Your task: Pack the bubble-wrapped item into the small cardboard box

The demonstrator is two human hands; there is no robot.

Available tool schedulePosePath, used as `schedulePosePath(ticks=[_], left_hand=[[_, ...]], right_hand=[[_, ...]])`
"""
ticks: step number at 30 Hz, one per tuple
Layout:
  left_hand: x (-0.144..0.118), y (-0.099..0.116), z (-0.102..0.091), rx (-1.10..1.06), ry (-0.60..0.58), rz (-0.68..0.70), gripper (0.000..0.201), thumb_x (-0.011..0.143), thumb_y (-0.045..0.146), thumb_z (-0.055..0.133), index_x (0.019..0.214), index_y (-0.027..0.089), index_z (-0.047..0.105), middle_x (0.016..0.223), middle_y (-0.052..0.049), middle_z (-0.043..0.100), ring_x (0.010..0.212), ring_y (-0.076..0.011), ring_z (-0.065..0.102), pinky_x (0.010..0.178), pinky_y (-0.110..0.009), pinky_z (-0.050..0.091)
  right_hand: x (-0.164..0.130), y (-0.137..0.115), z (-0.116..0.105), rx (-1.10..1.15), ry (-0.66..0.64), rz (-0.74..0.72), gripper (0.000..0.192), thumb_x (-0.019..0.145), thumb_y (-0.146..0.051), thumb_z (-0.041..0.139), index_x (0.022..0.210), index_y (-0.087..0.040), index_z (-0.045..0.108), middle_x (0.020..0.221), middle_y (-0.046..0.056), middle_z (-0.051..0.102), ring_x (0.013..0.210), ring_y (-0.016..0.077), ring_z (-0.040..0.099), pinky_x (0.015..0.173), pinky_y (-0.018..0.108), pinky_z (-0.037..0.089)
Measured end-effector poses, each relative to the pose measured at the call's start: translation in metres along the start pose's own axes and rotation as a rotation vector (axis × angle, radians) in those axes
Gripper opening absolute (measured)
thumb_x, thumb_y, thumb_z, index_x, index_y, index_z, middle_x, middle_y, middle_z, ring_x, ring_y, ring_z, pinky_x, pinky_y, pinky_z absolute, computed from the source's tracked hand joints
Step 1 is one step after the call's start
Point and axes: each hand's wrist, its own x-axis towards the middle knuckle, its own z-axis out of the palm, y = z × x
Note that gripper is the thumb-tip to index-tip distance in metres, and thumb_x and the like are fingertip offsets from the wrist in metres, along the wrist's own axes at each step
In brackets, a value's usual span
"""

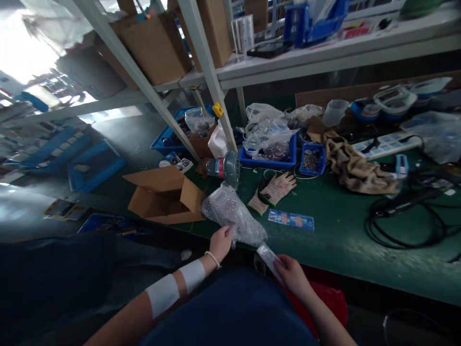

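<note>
Right hand: I see my right hand (293,276) with its fingers pinched on a shiny strip (268,260). A red thing (330,299) is below it.
Left hand: my left hand (221,242) is apart from the right one, with its fingers pinched on the bubble wrap (234,214). A beaded bracelet (214,260) is on that wrist.
Bubble wrap: it lies on the green table (345,250), just past my left hand. I can't tell what is in it. The strip's far end is just beside its near corner; I can't tell if they touch.
Blue packet: the blue packet (291,219) lies flat past my right hand.
Cardboard box: the cardboard box (165,199) has its flaps up, left of my left hand.
Gloves: the gloves (279,188) lie in a pile past both hands.
Black cord: the black cord (401,209) is curled up, well to the right of my right hand.
Round machine: the gray-green machine (230,169) is past the bubble wrap, straight out from my left hand.
Blue trays: a big blue tray (268,163) with plastic bags and a small blue tray (301,168) with tiny bits are farther out.
Shelf: the white shelf (324,61) is farthest, above the trays.
</note>
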Motion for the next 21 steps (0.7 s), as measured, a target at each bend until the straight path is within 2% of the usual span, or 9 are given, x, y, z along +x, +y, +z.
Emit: schedulePosePath(ticks=[3,5,8,12,14,16,18,19,21], left_hand=[[-0.007,-0.003,-0.018,-0.046,0.064,-0.019,0.034,0.091,0.036,0.036,0.079,0.016,0.060,0.072,-0.003,0.061,0.071,-0.0151,0.056,0.064,-0.024,0.036],[-0.009,0.001,-0.028,-0.061,0.115,-0.015,0.036,0.090,0.038,0.036,0.071,0.016,0.057,0.065,-0.002,0.056,0.066,-0.0139,0.053,0.061,-0.024,0.033],[-0.009,0.018,-0.044,-0.072,0.171,0.027,0.040,0.088,0.044,0.040,0.062,0.016,0.052,0.058,0.001,0.051,0.060,-0.0121,0.049,0.058,-0.024,0.031],[-0.022,0.041,-0.062,-0.033,0.282,0.115,0.020,0.077,0.033,0.059,0.069,0.017,0.050,0.066,0.001,0.053,0.064,-0.0120,0.049,0.062,-0.024,0.032],[-0.034,0.047,-0.060,0.025,0.309,0.293,0.019,0.080,0.029,0.056,0.068,0.016,0.048,0.070,0.000,0.053,0.070,-0.0127,0.049,0.066,-0.025,0.034],[-0.044,0.052,-0.050,0.144,0.142,0.583,0.024,0.086,0.033,0.050,0.069,0.017,0.050,0.073,-0.001,0.055,0.074,-0.0130,0.053,0.069,-0.025,0.038],[-0.046,0.060,-0.033,0.324,-0.113,0.742,0.025,0.088,0.039,0.047,0.079,0.018,0.056,0.085,-0.002,0.061,0.079,-0.0149,0.058,0.069,-0.025,0.043],[-0.043,0.064,-0.024,0.404,-0.198,0.719,0.022,0.088,0.038,0.048,0.088,0.018,0.058,0.094,-0.004,0.062,0.082,-0.0173,0.060,0.069,-0.027,0.045],[-0.031,0.070,-0.008,0.508,-0.220,0.569,0.026,0.087,0.031,0.050,0.106,0.014,0.056,0.103,-0.011,0.061,0.085,-0.0239,0.063,0.069,-0.034,0.049]], right_hand=[[0.037,-0.025,0.008,-0.032,-0.082,-0.022,0.021,0.071,-0.026,0.053,0.077,-0.011,0.067,0.069,0.005,0.064,0.069,0.0181,0.055,0.066,0.028,0.037],[0.058,-0.043,0.009,0.005,-0.085,-0.027,0.012,0.066,-0.021,0.057,0.066,-0.011,0.065,0.060,0.002,0.058,0.061,0.0143,0.050,0.060,0.026,0.033],[0.074,-0.063,-0.001,0.155,-0.018,0.006,0.018,0.069,-0.029,0.057,0.073,-0.012,0.062,0.056,0.000,0.053,0.051,0.0112,0.043,0.050,0.024,0.029],[0.071,-0.068,-0.018,0.443,0.079,0.116,0.029,0.065,-0.041,0.058,0.077,-0.016,0.051,0.053,-0.002,0.046,0.042,0.0097,0.037,0.041,0.023,0.027],[0.064,-0.062,-0.021,0.564,0.114,0.158,0.035,0.059,-0.042,0.063,0.077,-0.017,0.047,0.058,-0.001,0.048,0.044,0.0086,0.038,0.041,0.022,0.028],[0.057,-0.054,-0.019,0.633,0.129,0.188,0.041,0.054,-0.042,0.066,0.080,-0.016,0.046,0.063,0.000,0.051,0.046,0.0079,0.039,0.041,0.022,0.029],[0.051,-0.049,-0.015,0.654,0.126,0.204,0.044,0.051,-0.042,0.069,0.080,-0.016,0.047,0.063,0.000,0.052,0.046,0.0077,0.040,0.041,0.021,0.030],[0.049,-0.047,-0.013,0.651,0.125,0.206,0.045,0.050,-0.043,0.069,0.079,-0.016,0.047,0.063,0.000,0.052,0.046,0.0077,0.040,0.041,0.021,0.030],[0.045,-0.045,-0.009,0.624,0.131,0.200,0.047,0.051,-0.047,0.069,0.079,-0.016,0.048,0.060,-0.002,0.050,0.046,0.0075,0.039,0.041,0.021,0.030]])
